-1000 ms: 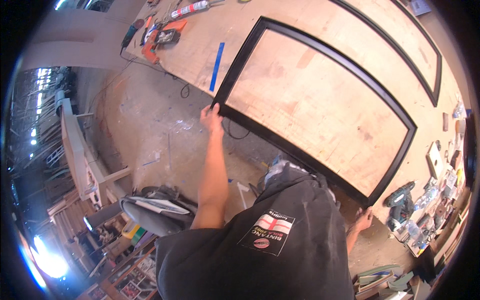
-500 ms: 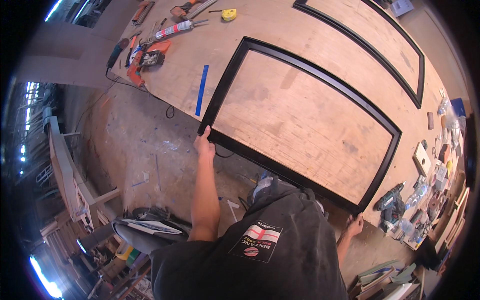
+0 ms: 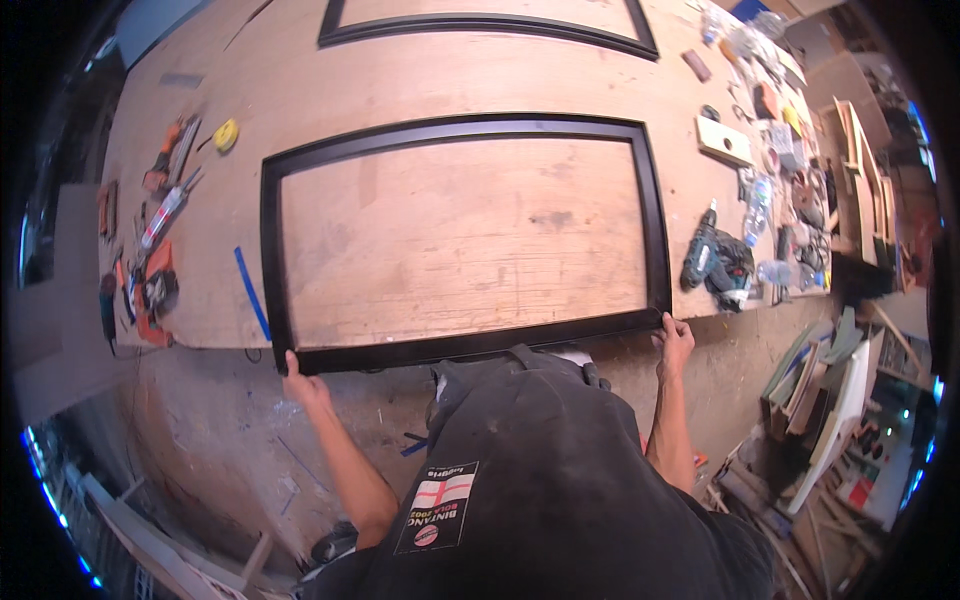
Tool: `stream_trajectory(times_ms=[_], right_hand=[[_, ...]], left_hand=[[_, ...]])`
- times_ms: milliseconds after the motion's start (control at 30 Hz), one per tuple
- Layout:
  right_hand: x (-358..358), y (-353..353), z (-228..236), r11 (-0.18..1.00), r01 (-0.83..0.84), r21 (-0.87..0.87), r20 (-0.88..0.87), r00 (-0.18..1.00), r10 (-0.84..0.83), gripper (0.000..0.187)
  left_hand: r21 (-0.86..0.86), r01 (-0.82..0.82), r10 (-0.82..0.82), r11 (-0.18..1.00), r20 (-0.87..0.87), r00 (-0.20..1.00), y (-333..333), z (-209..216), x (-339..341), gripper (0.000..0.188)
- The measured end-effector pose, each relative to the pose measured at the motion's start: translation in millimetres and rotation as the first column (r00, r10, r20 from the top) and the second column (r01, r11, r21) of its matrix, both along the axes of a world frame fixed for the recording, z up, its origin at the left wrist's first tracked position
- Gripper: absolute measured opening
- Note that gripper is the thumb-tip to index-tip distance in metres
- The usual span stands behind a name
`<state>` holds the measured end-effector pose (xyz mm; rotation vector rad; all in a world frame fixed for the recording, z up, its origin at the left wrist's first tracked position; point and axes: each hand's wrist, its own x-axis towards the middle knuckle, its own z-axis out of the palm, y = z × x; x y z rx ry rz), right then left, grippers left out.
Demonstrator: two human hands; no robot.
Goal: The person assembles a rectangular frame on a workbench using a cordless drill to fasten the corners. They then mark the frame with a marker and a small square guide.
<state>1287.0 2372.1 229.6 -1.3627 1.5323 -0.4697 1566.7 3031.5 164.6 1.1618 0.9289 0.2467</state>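
Observation:
A black rectangular frame (image 3: 460, 128) lies on the plywood-topped workbench (image 3: 430, 82), its near side along the bench's front edge, close to my body. My left hand (image 3: 305, 386) grips the near left corner, thumb on top and the other fingers mostly hidden below. At the near right corner my right hand (image 3: 676, 342) holds the frame in the same way. Bare plywood shows through the frame's opening. Left of the frame lies a strip of blue tape (image 3: 251, 293).
A second black frame (image 3: 490, 25) lies at the far side. On the left are a yellow tape measure (image 3: 226, 135), a sealant tube (image 3: 164, 217) and an orange power tool (image 3: 152, 325). A cordless drill (image 3: 702, 250), plastic bottles (image 3: 759, 210) and a pale block (image 3: 724, 141) crowd the right side.
My view has turned, so the bench and frame now look nearly level rather than slanted. Both hands keep their hold on the same two near corners.

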Motion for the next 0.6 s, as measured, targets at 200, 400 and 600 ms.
stream_trajectory(times_ms=[200,400,600], right_hand=[[8.5,9.3,37.6,0.989,0.148,0.002,0.256,0.956,-0.143,0.017],[31.5,-9.4,154.1,0.898,-0.020,-0.440,0.217,0.968,0.128,0.028],[154.1,-55.1,267.2,0.749,-0.168,-0.641,0.263,0.869,0.419,0.043]], left_hand=[[0.049,0.053,-0.053,0.997,0.009,0.999,20.4,33.8,8.4,0.032],[0.222,0.146,-0.201,0.964,0.252,0.946,13.4,189.3,61.7,0.039],[0.449,0.178,-0.362,0.876,0.368,0.857,-36.9,309.2,200.6,0.053]])
